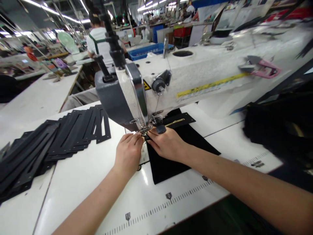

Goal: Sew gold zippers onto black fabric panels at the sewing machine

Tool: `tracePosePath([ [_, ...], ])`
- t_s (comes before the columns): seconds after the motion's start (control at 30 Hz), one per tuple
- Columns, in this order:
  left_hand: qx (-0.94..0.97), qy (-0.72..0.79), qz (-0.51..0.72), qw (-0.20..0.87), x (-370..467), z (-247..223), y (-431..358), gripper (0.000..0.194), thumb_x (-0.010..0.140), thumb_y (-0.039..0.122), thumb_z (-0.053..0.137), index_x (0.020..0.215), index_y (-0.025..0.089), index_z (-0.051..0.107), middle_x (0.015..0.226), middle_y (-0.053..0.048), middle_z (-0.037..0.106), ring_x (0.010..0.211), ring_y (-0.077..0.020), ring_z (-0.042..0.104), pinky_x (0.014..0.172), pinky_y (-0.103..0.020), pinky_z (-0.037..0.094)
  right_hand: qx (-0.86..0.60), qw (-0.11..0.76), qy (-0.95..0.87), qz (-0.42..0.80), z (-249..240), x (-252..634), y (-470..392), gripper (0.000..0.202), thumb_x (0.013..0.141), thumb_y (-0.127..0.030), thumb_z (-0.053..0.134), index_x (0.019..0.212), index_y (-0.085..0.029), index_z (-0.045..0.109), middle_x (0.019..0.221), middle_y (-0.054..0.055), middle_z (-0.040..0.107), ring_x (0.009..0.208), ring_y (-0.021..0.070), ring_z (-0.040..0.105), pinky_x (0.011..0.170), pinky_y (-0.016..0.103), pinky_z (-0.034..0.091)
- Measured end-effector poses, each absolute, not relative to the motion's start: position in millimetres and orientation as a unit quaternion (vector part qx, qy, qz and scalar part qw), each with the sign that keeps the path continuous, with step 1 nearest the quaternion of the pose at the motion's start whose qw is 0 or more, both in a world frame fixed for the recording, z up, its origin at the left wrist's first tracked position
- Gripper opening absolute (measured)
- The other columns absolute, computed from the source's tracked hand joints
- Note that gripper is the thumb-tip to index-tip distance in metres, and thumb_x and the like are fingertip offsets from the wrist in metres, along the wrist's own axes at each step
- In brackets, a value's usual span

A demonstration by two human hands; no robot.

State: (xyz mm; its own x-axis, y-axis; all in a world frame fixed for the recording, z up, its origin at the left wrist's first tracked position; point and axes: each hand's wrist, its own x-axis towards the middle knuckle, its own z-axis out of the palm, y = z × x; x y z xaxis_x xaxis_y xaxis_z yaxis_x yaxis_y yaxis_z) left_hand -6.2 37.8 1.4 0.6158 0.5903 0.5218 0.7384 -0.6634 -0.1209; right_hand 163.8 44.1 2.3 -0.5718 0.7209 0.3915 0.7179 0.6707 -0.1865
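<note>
Under the needle of a white sewing machine (151, 88) lies a black fabric panel (168, 166), with a black frame piece and a gold zipper (176, 122) on top of it. My left hand (129, 150) is closed beside the presser foot (145, 129), its fingertips pinched at the work's left edge. My right hand (168, 142) rests on the panel just right of the foot, fingers pressed together at the work. Both sets of fingertips nearly meet at the foot, and what lies between them is partly hidden.
Black slotted frame pieces (78, 130) lie fanned out on the left of the table. A dark cloth heap (281, 130) is at the right. Pink-handled snips (266, 67) sit on the machine arm. Behind, a person (97, 39) and a blue crate (146, 50) are visible.
</note>
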Motion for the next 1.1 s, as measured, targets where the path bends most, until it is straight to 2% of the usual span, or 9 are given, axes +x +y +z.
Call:
tracePosePath([
  [0.17, -0.878, -0.387, -0.238, 0.15, -8.2, -1.8, 37.9, 0.014, 0.084, 0.009, 0.048, 0.084, 0.01, 0.062, 0.092, -0.013, 0.068, 0.083, -0.0239, 0.063, 0.077, -0.038, 0.05, -0.403, 0.231, -0.886, 0.015, 2.0, 163.1, 44.2, 0.021, 0.084, -0.018, 0.049, 0.099, -0.009, 0.059, 0.099, 0.013, 0.063, 0.096, 0.0234, 0.056, 0.089, 0.035, 0.042],
  [0.43, -0.86, -0.4, -0.284, 0.137, -11.5, -3.9, 35.6, 0.017, 0.088, 0.013, 0.045, 0.084, 0.013, 0.061, 0.093, -0.01, 0.069, 0.084, -0.0211, 0.064, 0.076, -0.037, 0.05, -0.393, 0.326, -0.859, 0.033, -6.7, 162.4, 48.5, 0.017, 0.086, -0.012, 0.045, 0.089, -0.014, 0.061, 0.092, 0.009, 0.066, 0.088, 0.0204, 0.06, 0.082, 0.033, 0.046],
  [0.63, -0.856, -0.409, -0.28, 0.146, -9.8, -3.9, 36.7, 0.015, 0.085, 0.009, 0.047, 0.081, 0.013, 0.062, 0.09, -0.011, 0.069, 0.081, -0.0218, 0.064, 0.074, -0.037, 0.049, -0.383, 0.312, -0.869, 0.032, -2.4, 161.1, 50.6, 0.018, 0.084, -0.01, 0.046, 0.083, -0.017, 0.062, 0.09, 0.005, 0.067, 0.083, 0.0186, 0.061, 0.078, 0.028, 0.047],
  [0.97, -0.861, -0.404, -0.275, 0.139, -11.6, -4.8, 41.6, 0.018, 0.086, 0.01, 0.045, 0.079, 0.015, 0.061, 0.086, -0.008, 0.068, 0.078, -0.0201, 0.064, 0.075, -0.036, 0.048, -0.387, 0.295, -0.874, 0.018, -4.9, 160.6, 52.5, 0.018, 0.085, -0.01, 0.046, 0.084, -0.017, 0.063, 0.087, 0.005, 0.067, 0.082, 0.0188, 0.06, 0.08, 0.03, 0.046],
  [1.1, -0.861, -0.406, -0.275, 0.138, -11.4, -1.3, 42.0, 0.018, 0.086, 0.01, 0.045, 0.08, 0.014, 0.062, 0.089, -0.009, 0.069, 0.078, -0.0205, 0.064, 0.074, -0.036, 0.048, -0.394, 0.293, -0.871, -0.003, -3.5, 162.5, 55.7, 0.013, 0.084, -0.013, 0.051, 0.088, -0.016, 0.063, 0.091, 0.007, 0.066, 0.088, 0.0206, 0.059, 0.087, 0.037, 0.043],
])
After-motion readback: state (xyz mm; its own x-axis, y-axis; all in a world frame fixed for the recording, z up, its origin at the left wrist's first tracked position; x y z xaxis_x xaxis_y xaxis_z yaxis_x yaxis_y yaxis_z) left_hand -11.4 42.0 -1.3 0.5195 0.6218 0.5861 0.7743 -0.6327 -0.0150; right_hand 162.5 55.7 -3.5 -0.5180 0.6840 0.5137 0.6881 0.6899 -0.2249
